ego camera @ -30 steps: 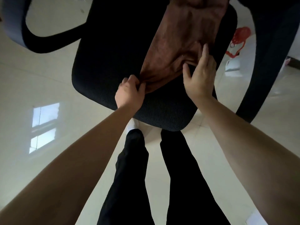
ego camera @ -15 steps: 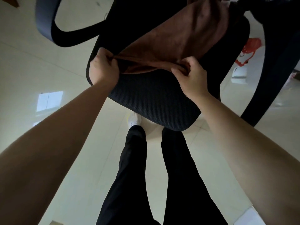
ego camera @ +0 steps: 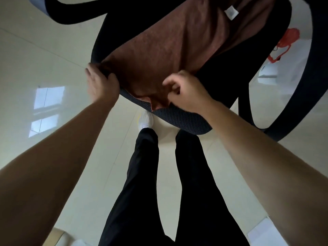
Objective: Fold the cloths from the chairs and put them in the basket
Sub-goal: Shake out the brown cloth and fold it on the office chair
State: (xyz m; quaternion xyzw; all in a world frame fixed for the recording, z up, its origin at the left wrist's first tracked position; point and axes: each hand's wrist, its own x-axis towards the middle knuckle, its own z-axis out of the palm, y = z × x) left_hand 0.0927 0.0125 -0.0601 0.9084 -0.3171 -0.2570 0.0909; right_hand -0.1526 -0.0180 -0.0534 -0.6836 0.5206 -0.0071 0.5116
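Brown cloth (ego camera: 177,47) spread on chair seat (ego camera: 181,118), both hands gripping corners

Glossy cream tiled floor (ego camera: 58,41), spreading below and to either side of the hands, with thin grout lines. Bright window reflection (ego camera: 46,105) on the tiles, outward of the left hand. Red plastic bag (ego camera: 284,45) on the floor, beyond and outward of the right hand, beside a white object (ego camera: 268,70) too blurred to identify. Black trousers (ego camera: 142,174) and one white shoe (ego camera: 145,119) nearer the wearer than both hands. Pale flat sheet (ego camera: 266,231) at the lower right corner.
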